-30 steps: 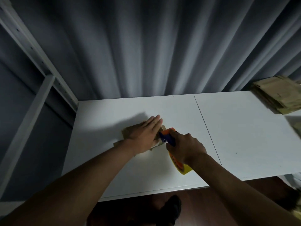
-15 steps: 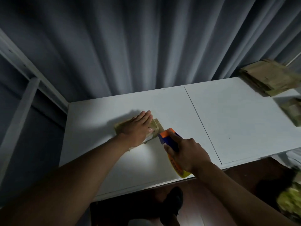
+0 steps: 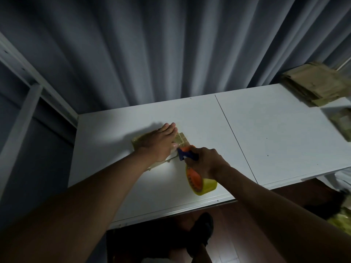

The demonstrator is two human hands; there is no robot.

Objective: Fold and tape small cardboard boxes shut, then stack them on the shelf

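Note:
A small brown cardboard box (image 3: 181, 139) lies on the white table (image 3: 275, 133), left of centre. My left hand (image 3: 161, 144) presses flat on top of it with straight fingers, covering most of it. My right hand (image 3: 206, 162) grips the handle of an orange and blue tape dispenser (image 3: 187, 153) carrying a yellow tape roll (image 3: 206, 186). The dispenser's blue head touches the box's near right edge, beside my left thumb.
A stack of flat cardboard blanks (image 3: 315, 83) sits at the table's far right corner, with another brown piece (image 3: 341, 123) just in front of it. A white shelf frame (image 3: 24, 95) stands at the left. Grey curtains hang behind the table. A dark shoe (image 3: 201, 227) shows below.
My right hand has brought the dispenser head back against the box's near right edge after pulling slightly away. My left hand stays pressed on the box. The camera has shifted.

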